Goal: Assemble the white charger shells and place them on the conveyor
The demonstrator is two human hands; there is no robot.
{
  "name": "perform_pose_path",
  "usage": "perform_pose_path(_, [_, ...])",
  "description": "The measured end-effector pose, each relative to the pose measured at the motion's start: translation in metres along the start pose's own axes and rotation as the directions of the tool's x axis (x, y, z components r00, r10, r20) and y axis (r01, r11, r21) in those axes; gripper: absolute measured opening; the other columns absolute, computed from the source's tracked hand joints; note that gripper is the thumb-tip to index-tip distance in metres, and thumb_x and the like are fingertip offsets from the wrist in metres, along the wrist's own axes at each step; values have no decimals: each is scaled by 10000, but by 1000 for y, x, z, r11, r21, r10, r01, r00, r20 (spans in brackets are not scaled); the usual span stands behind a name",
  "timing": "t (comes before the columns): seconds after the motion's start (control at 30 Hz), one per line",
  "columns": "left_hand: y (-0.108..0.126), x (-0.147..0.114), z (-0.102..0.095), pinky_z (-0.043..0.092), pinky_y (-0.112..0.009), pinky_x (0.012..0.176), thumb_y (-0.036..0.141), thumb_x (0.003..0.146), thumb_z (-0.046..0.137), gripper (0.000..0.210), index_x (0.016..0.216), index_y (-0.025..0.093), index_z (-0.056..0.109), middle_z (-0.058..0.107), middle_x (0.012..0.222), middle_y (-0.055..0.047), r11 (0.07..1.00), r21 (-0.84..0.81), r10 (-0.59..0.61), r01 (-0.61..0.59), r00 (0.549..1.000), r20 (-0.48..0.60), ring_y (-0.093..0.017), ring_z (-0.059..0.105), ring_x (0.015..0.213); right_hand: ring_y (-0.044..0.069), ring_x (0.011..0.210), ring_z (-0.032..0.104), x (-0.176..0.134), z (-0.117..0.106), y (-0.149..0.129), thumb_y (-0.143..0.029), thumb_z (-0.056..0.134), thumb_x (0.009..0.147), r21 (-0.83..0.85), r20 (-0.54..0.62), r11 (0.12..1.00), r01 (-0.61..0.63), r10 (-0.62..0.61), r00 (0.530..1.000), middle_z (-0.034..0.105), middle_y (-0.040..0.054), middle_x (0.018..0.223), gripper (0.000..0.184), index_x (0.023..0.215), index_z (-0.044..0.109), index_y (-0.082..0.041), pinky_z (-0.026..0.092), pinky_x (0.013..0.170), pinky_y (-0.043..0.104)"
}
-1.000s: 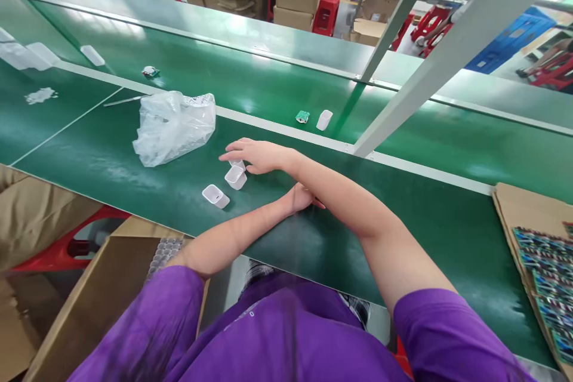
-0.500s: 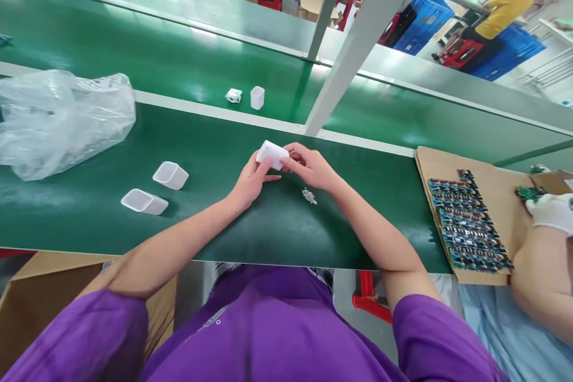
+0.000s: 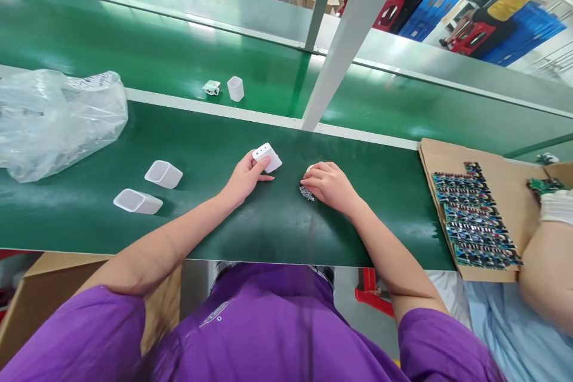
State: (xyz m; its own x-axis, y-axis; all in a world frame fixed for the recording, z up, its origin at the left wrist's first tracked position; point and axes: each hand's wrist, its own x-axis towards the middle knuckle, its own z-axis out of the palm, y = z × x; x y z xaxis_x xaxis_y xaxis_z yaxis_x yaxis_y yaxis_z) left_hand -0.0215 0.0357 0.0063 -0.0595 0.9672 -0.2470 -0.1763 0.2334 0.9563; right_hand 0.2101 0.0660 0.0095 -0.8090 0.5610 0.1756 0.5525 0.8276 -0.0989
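My left hand (image 3: 244, 181) is closed on a white plastic box (image 3: 268, 159), shaped like a charger case. It is held tilted above the green table, with small port openings along its upper end and my thumb across its face. My right hand (image 3: 329, 185) is lowered at a small pile of tiny silvery metal parts (image 3: 307, 193), fingertips bent together at the pile's upper edge. A pale bit of something shows by those fingers; what they pinch is hidden. To the left lie two translucent white plastic sleeves, one nearer (image 3: 138, 202) and one farther (image 3: 163, 175).
Behind a pale rail, a green strip carries a white sleeve (image 3: 235, 89) and a small part with a circuit board (image 3: 212, 88). A clear plastic bag (image 3: 62, 125) lies left. A metal post (image 3: 335, 48) rises ahead. Circuit boards (image 3: 477, 221) cover cardboard at right, beside a co-worker's gloved hand (image 3: 557, 206).
My right hand has left the white box and moved right and down to the metal pile. My left hand keeps the box, now turned. The far sleeve and board part have shifted left.
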Motion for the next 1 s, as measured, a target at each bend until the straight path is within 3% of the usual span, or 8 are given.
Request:
perform_pose_path(0.27, [0,-1,0,624,-313,716,380,814,642,349,1068,156,562,681,1063,-93,999,-22,-39,40,999,37,-180,669,921,194,823,590,-2,0,-6,-188,486,965,-120,-25,993,23,-26,999,700,54,817,251,804,678,-199,409,849,365])
perform_pose_path(0.4, [-1,-2,0,620,-308,697,376,781,671,399,1093,167,538,693,1010,-80,998,-54,-32,36,996,82,-175,692,860,184,789,614,0,-2,-10,-237,515,957,93,-152,995,-31,45,987,707,49,834,214,824,679,-204,463,775,353])
perform_pose_path(0.5, [-1,-7,1,611,-292,680,399,738,714,452,1081,174,524,697,991,-70,999,-44,-1,8,988,152,-179,694,856,162,779,642,8,-13,-25,-260,580,925,436,-314,894,-104,259,913,711,27,864,136,846,686,-227,511,699,309])
perform_pose_path(0.6, [-2,-13,1,593,-265,666,410,709,749,460,1041,181,527,696,981,-56,996,6,87,-90,972,219,-163,679,830,139,758,654,20,-25,-44,-236,629,891,642,-362,756,-129,447,818,713,4,856,84,841,697,-239,533,671,277])
perform_pose_path(0.73, [-3,-22,0,563,-237,669,411,710,765,446,1032,201,539,701,970,-33,976,104,156,-189,951,266,-123,653,743,144,783,673,29,-25,-60,-209,639,879,677,-409,728,-105,491,769,722,2,872,85,836,705,-241,558,722,292])
perform_pose_path(1.0, [-3,-27,2,514,-201,586,403,668,792,444,957,203,520,697,830,-6,970,140,156,-199,952,265,-120,649,690,159,787,692,25,-16,-69,-228,631,890,613,-492,785,-95,473,731,728,10,876,102,860,721,-264,578,725,311])
